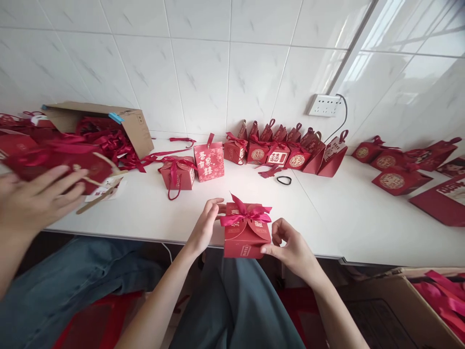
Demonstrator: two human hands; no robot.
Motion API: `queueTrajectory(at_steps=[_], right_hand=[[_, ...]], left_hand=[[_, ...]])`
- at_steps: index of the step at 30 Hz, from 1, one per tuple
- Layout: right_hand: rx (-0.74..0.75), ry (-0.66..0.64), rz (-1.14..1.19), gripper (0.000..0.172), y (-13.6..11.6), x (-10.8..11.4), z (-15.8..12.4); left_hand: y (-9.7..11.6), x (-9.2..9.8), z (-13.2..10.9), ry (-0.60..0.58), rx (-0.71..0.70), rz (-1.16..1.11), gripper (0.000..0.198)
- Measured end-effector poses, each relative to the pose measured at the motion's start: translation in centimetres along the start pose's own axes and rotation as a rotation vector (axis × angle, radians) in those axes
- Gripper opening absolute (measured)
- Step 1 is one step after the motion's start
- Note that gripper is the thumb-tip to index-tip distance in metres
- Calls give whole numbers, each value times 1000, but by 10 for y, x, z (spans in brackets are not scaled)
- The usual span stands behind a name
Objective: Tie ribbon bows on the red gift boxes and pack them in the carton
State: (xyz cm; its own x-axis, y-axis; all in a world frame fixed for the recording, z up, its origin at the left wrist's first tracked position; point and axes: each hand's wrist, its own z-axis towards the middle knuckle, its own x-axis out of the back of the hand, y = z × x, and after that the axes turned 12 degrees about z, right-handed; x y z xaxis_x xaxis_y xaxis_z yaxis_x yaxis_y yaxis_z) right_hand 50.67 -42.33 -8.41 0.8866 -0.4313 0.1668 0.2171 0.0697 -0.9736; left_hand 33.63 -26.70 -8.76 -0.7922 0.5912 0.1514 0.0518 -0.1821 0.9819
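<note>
A red gift box (243, 237) with gold lettering sits before me at the table's front edge, its curved flaps closed under a crimson ribbon bow (246, 214). Along its left side my left hand (204, 227) rests, fingertips behind the box's far left corner. My right hand (293, 246) grips the near right corner, thumb on the front face and fingers curled beside it. Between them the two hands hold the box upright. Its underside is hidden from me.
Finished boxes and peaked bags (278, 156) line the wall, near a black elastic loop (284, 180). More boxes (399, 180) stand right. A carton (140, 133) spills ribbon at left, where another person's hand (54, 194) handles a red item. An open carton (385, 295) stands lower right.
</note>
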Motion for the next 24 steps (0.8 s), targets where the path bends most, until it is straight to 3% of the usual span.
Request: queueTrajectory(at_steps=[2, 5, 7, 9, 11, 13, 18, 20, 24], right_hand=[[29, 127, -71, 40, 2, 4, 7], [30, 456, -148, 35, 4, 11, 15], [1, 557, -137, 33, 4, 14, 14], [-4, 515, -85, 33, 5, 13, 9], [51, 412, -36, 33, 8, 10, 3], [158, 264, -5, 38, 12, 6, -2], [263, -89, -39, 100, 19, 0, 0], [251, -149, -41, 107, 17, -2, 4], [232, -212, 19, 102, 13, -8, 11]], left_hand=[[-2, 2, -3, 99, -20, 11, 48], [-8, 13, -9, 316, -26, -39, 43], [-10, 21, -11, 432, -32, -86, 38], [-9, 24, -12, 486, -69, -88, 32], [-3, 22, -13, 453, -109, -19, 28], [5, 15, -16, 366, -115, 128, 28], [28, 3, -28, 57, 63, 469, 37], [34, 2, -32, -49, 110, 457, 42], [47, 2, -40, -173, 146, 355, 39]])
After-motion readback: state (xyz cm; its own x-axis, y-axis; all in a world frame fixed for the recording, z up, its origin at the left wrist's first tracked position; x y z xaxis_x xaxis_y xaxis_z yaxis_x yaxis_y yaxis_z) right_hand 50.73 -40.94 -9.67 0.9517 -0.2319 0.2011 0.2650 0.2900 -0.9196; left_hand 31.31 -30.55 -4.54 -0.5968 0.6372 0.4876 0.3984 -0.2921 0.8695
